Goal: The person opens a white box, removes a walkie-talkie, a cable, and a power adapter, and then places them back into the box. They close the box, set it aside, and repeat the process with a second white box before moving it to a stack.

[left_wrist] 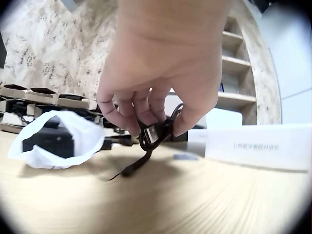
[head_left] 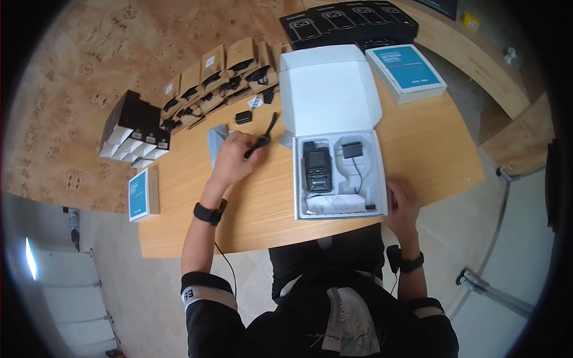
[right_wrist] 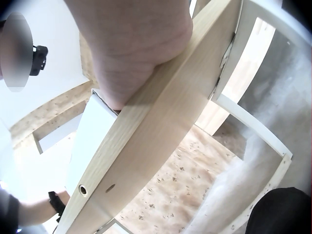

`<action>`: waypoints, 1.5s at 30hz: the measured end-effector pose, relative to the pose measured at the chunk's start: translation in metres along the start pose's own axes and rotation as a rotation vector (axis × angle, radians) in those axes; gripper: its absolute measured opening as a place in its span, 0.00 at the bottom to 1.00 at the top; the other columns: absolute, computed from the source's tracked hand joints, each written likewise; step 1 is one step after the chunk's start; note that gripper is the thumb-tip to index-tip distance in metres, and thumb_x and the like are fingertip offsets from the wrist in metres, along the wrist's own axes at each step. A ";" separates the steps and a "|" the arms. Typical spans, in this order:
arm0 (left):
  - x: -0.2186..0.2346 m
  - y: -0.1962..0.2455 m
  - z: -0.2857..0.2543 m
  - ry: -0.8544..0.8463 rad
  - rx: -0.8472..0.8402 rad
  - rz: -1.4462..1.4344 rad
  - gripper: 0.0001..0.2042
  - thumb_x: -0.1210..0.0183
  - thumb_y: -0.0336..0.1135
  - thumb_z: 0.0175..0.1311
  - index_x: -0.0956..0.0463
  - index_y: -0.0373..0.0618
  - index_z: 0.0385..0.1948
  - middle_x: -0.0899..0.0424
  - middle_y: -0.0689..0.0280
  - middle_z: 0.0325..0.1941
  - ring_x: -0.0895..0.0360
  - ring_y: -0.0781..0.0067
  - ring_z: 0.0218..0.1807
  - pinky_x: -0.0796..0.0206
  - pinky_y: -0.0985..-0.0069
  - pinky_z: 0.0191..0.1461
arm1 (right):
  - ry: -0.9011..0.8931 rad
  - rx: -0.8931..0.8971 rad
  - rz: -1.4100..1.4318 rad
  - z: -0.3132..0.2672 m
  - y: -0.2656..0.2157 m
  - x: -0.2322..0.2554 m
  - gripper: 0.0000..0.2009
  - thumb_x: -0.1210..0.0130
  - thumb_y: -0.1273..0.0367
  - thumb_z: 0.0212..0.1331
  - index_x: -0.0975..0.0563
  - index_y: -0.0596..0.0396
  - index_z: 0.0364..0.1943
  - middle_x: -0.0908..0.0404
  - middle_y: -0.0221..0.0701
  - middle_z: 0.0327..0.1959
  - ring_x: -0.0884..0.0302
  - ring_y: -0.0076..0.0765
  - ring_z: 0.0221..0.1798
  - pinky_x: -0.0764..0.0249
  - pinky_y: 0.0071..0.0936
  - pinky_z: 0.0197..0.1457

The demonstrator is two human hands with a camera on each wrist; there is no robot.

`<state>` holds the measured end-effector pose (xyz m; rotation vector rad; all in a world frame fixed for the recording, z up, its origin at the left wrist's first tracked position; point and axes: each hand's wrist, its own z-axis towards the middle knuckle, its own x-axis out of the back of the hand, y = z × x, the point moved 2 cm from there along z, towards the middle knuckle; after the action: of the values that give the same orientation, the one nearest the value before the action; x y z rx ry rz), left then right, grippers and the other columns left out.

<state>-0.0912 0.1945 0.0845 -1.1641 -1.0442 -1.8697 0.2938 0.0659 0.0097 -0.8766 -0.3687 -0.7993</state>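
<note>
Pinching coiled black USB cable in left hand, left of centre; hold loops snug, imo. Can't tell grip of right hand, right of centre.

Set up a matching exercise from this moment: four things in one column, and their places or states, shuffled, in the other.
Things
1. Thin, coiled black USB cable
2. Black, block-shaped plastic adapter
3. Rectangular white cardboard box
4. Black handheld radio with a small screen

Places or states
A. Lid raised, with the right hand by its side
B. Inside a box, at the left in the head view
C. Pinched in the fingers of the left hand
D. Lying on the light wooden table, near brown cardboard boxes

Pairs: 1-C, 2-D, 3-A, 4-B
</note>
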 end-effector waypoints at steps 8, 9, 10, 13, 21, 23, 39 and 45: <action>0.014 0.112 0.032 -0.218 0.150 -0.806 0.13 0.34 0.28 0.65 0.24 0.35 0.48 0.21 0.72 0.30 0.24 0.87 0.31 0.31 0.84 0.38 | 0.018 -0.011 -0.004 0.003 -0.004 0.001 0.09 0.38 0.80 0.54 0.18 0.56 0.39 0.18 0.36 0.32 0.20 0.47 0.35 0.25 0.39 0.37; 0.011 0.125 0.037 -0.216 0.154 -0.811 0.13 0.34 0.28 0.65 0.24 0.35 0.48 0.21 0.72 0.30 0.24 0.87 0.31 0.31 0.84 0.38 | 0.021 -0.004 -0.004 0.003 -0.003 0.000 0.09 0.38 0.80 0.54 0.18 0.56 0.39 0.18 0.36 0.32 0.20 0.47 0.35 0.25 0.39 0.36; 0.008 0.138 0.043 -0.232 0.129 -0.822 0.17 0.34 0.27 0.65 0.26 0.35 0.52 0.22 0.73 0.29 0.24 0.87 0.31 0.31 0.85 0.38 | 0.028 0.002 -0.003 0.003 -0.003 0.000 0.09 0.38 0.80 0.54 0.18 0.56 0.38 0.18 0.36 0.32 0.21 0.47 0.34 0.26 0.39 0.35; -0.004 0.154 0.050 -0.278 0.091 -0.818 0.23 0.34 0.27 0.65 0.31 0.35 0.60 0.22 0.73 0.29 0.24 0.87 0.31 0.31 0.85 0.37 | 0.028 0.012 -0.004 0.004 -0.003 0.001 0.09 0.38 0.80 0.53 0.18 0.56 0.38 0.19 0.36 0.30 0.21 0.47 0.33 0.26 0.39 0.34; -0.021 0.161 0.040 -0.500 -0.095 -0.683 0.18 0.36 0.23 0.64 0.23 0.38 0.56 0.15 0.65 0.30 0.19 0.79 0.31 0.27 0.80 0.36 | 0.023 0.005 -0.023 0.005 -0.004 0.002 0.09 0.38 0.80 0.53 0.18 0.56 0.38 0.18 0.35 0.31 0.21 0.46 0.33 0.26 0.38 0.35; -0.021 0.158 0.039 -0.454 -0.139 -0.615 0.18 0.37 0.22 0.63 0.22 0.38 0.55 0.15 0.63 0.32 0.17 0.74 0.32 0.26 0.78 0.36 | 0.019 -0.004 -0.013 0.004 -0.004 0.001 0.09 0.38 0.81 0.53 0.18 0.56 0.38 0.18 0.35 0.32 0.21 0.46 0.33 0.26 0.37 0.35; -0.049 0.176 0.059 -0.418 -0.549 0.026 0.19 0.40 0.26 0.61 0.21 0.41 0.55 0.16 0.57 0.54 0.22 0.58 0.54 0.31 0.63 0.57 | 0.019 0.002 -0.028 0.004 -0.003 0.004 0.09 0.39 0.80 0.53 0.18 0.55 0.39 0.18 0.34 0.32 0.20 0.45 0.34 0.25 0.37 0.35; -0.064 0.164 0.061 -0.290 -0.575 0.063 0.20 0.41 0.24 0.57 0.21 0.42 0.54 0.15 0.58 0.48 0.20 0.59 0.54 0.34 0.65 0.57 | 0.023 -0.004 -0.018 0.003 -0.003 0.001 0.09 0.39 0.80 0.54 0.18 0.55 0.38 0.17 0.34 0.33 0.20 0.46 0.34 0.25 0.38 0.36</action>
<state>0.0947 0.1850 0.0868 -1.8162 -0.6077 -2.0557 0.2921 0.0666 0.0135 -0.8678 -0.3553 -0.8265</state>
